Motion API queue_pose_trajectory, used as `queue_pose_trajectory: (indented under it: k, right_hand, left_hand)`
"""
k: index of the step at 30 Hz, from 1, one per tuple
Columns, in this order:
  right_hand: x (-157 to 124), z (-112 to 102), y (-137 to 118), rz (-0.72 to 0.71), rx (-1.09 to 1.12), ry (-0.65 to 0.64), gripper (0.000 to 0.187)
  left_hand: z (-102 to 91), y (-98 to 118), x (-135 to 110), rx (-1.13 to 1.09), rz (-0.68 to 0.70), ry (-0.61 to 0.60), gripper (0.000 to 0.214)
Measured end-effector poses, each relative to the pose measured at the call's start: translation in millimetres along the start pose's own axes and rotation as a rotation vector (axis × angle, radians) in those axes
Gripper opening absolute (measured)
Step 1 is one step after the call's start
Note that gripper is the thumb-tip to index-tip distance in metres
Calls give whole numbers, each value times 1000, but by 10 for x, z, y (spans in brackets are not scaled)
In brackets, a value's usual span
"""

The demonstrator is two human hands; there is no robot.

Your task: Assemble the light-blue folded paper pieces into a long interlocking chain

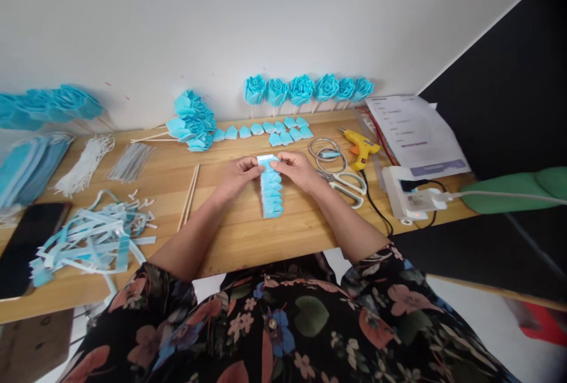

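Note:
In the head view, a light-blue strip (271,194) with a white upper edge and stacked folded points lies toward me at the middle of the table. My left hand (241,176) pinches its upper left side. On the upper right side, the thumb of my right hand (296,169) presses against it, with the other fingers curled behind. Beyond the hands sit two short rows of small folded blue petals (257,129). To the right of my right hand lie scissors (343,183) with white handles, and two metal rings (328,154) with a small blue piece inside.
Blue fabric roses (301,90) on sticks lean along the wall, with a bunch (192,120) farther left. A yellow glue gun (361,148), power strip (398,194) and papers (411,135) occupy the right. Leftward are wooden sticks (189,197), scraps (93,238), wires (130,161) and a phone (31,247).

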State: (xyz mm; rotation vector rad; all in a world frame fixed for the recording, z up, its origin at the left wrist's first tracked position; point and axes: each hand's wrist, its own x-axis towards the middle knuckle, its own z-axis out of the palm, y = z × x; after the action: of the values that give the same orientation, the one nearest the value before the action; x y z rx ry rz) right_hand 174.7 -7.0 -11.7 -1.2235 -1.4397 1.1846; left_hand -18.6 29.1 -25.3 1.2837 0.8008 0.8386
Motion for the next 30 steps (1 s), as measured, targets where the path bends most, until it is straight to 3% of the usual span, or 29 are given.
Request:
queue_pose_trajectory:
  k: [6, 10, 16, 22, 27, 30]
  right_hand:
    - [-3, -11, -56, 46, 214, -19, 42]
    - [-5, -20, -54, 65, 136, -77, 39]
    - [15, -21, 29, 34, -17, 15, 37]
    - [24, -47, 34, -5, -35, 50, 38]
    - [10, -32, -6, 17, -21, 8, 37]
    - [9, -29, -21, 38, 63, 18, 40]
  left_hand:
    - [-13, -17, 5, -145, -26, 26, 31]
    - [-17, -29, 13, -203, -20, 43, 33]
    - [-12, 19, 3, -163, -14, -22, 32]
    - [9, 122, -13, -187, -34, -72, 45]
    - [8, 73, -12, -48, -29, -37, 37]
    - [-6, 54, -2, -90, -38, -11, 35]
